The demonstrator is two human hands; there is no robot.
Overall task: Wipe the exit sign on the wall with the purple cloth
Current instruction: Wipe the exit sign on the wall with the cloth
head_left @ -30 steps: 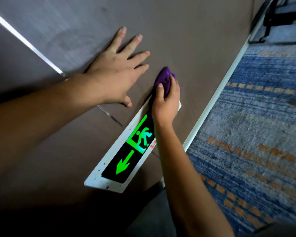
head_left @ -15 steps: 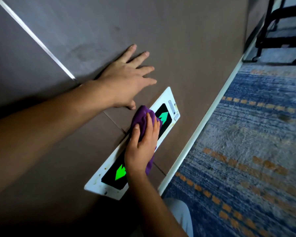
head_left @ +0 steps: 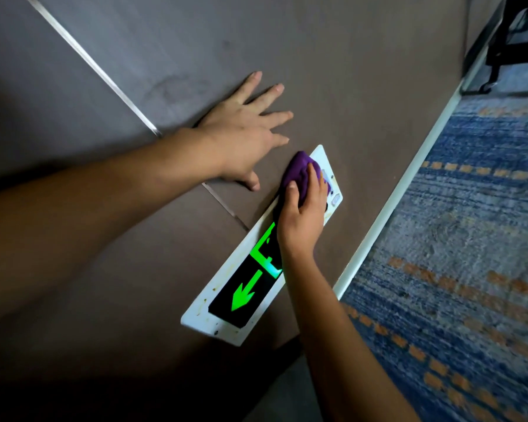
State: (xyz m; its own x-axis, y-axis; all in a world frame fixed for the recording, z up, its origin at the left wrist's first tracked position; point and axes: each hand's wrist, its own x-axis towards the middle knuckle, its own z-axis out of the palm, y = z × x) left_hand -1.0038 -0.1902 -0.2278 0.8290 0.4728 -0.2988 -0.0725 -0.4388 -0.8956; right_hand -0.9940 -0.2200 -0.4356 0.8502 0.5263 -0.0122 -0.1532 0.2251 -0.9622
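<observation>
The left hand (head_left: 241,138) lies flat on the wall (head_left: 348,71) just up and left of the exit sign (head_left: 244,300), fingers spread wide, holding nothing — a good brace to lean on. The right hand (head_left: 302,220) presses the bunched purple cloth (head_left: 296,169) onto the sign's far end, fingers curled over it. The near end shows brown specks on its white frame — long, firm strokes should reach there, edges included

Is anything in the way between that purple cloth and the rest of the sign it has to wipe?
Nothing visible. The right hand presses the cloth on the sign; the left hand lies flat on the wall beside it.
</observation>
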